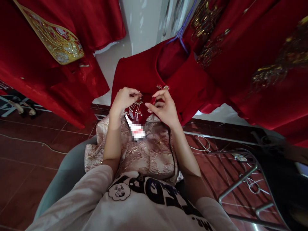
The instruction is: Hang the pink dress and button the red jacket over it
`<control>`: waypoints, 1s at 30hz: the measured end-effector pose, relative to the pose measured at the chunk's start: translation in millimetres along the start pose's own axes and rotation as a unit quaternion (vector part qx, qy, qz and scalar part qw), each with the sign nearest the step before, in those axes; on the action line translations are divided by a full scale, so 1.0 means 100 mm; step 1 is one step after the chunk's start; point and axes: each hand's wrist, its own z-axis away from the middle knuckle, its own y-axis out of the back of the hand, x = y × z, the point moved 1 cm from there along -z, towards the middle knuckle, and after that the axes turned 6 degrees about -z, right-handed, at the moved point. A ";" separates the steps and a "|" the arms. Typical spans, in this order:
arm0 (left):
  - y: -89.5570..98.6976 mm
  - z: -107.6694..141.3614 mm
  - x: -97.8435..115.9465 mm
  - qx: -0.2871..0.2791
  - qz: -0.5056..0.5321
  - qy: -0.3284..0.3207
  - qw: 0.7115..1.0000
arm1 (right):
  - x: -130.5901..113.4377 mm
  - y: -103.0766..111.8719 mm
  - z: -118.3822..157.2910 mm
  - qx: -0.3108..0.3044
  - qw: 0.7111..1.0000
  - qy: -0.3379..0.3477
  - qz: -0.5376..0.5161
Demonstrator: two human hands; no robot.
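Observation:
A red garment (139, 72) hangs in front of me from a purple hanger (179, 33). My left hand (125, 99) is at its front, fingers pinched at the top of a beaded tassel ornament (136, 108); what lies between the fingertips is too small to tell. To its right, my right hand (165, 107) has its fingers curled round a small fold of red cloth (153, 100). Just above that hand is a jewelled clasp (163, 87) on the garment. A white tube (137, 131) lies on the pink brocade cloth (151, 150) over my lap.
Red garments with gold embroidery (60, 45) hang at both sides. A metal-framed chair (250, 173) stands at the right, near white cables (255, 186). At the far left are shoes (25, 109), and a cable crosses the tiled floor (26, 154).

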 end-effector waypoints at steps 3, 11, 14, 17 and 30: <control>0.00 0.00 0.00 -0.005 -0.030 0.008 1.000 | 0.09 -0.07 -0.20 0.009 0.999 0.035 -0.012; -0.06 -0.04 -0.03 0.004 -0.015 0.024 1.000 | 0.48 -0.11 -0.26 0.003 0.999 0.023 0.041; -0.05 -0.04 -0.05 0.000 -0.001 0.022 1.000 | 0.53 -0.10 -0.27 0.031 0.997 0.023 0.062; -0.05 -0.04 -0.07 -0.004 0.009 0.026 1.000 | 0.52 -0.11 -0.27 0.041 0.997 0.023 0.059; -0.05 -0.02 -0.02 0.000 0.000 0.047 0.999 | 0.40 -0.19 -0.26 0.075 0.994 0.011 0.084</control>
